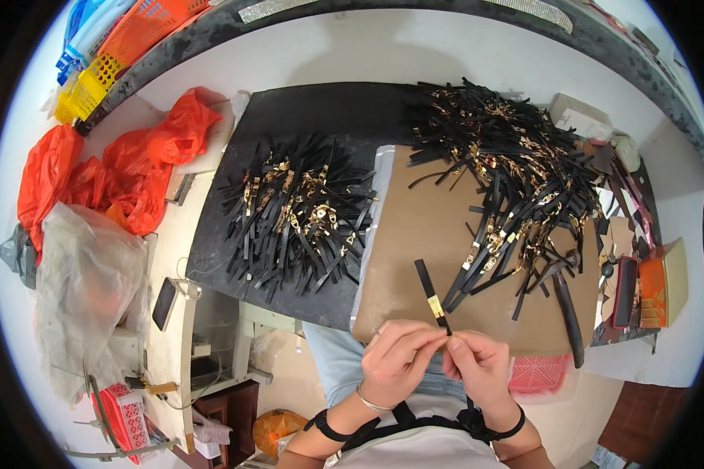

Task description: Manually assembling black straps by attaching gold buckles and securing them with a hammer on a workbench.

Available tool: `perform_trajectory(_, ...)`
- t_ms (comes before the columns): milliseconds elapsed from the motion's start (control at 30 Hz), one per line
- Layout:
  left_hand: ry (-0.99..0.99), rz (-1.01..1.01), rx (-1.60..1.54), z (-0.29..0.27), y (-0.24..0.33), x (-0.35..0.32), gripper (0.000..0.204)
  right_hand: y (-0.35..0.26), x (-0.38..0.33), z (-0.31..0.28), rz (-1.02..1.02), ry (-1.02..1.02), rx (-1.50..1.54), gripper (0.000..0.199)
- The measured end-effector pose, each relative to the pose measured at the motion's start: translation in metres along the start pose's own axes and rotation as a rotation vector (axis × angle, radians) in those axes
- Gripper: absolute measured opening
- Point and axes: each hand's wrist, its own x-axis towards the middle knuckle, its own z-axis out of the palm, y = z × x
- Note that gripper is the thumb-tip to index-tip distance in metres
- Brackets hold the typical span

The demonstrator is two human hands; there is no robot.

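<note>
A short black strap [424, 277] with a gold metal fitting [435, 306] points up and away from my fingers, over the near edge of the brown board [399, 227]. My left hand [399, 361] and my right hand [479, 367] meet at its lower end, both closed in a pinch on it. The fingertips hide that end. To the far left lies a loose heap of black straps with gold buckles [293, 215]. A larger heap of similar straps [516, 156] spreads over the board's far right side.
A dark-handled tool, perhaps a hammer [569, 320], lies at the board's right edge. Red plastic bags [133, 164] and a clear bag [86, 281] fill the left side. A phone [163, 303] rests on the side table. An orange box [665, 285] stands right, a pink basket [540, 374] below.
</note>
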Motion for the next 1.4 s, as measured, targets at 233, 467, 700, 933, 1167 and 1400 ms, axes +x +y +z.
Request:
perform_trajectory(233, -0.080, 0.230, 0.107, -0.008, -0.007, -0.004, 0.041, -0.010, -0.007, 0.000, 0.069, -0.042, 0.080, 0.023)
perform_trajectory(467, -0.253, 0.385, 0.175, -0.015, -0.006, 0.016, 0.046, -0.010, 0.004, -0.018, 0.259, -0.133, 0.179, 0.027)
perform_trajectory(700, -0.330, 0.269, 0.247, -0.019, 0.011, 0.025, 0.044, -0.009, 0.003, -0.024, 0.277, -0.186, 0.061, 0.024)
perform_trajectory(933, -0.452, 0.274, 0.242, -0.023, 0.012, 0.024, 0.034, -0.001, 0.000, -0.023, 0.151, -0.204, -0.026, 0.020)
perform_trajectory(1167, -0.478, 0.150, 0.105, -0.015, 0.012, 0.033, 0.037, -0.010, 0.002, -0.037, 0.238, -0.227, 0.094, 0.022)
perform_trajectory(1400, -0.478, 0.224, 0.177, -0.014, 0.016, 0.030, 0.038, -0.009, 0.001, -0.038, 0.257, -0.212, 0.094, 0.022)
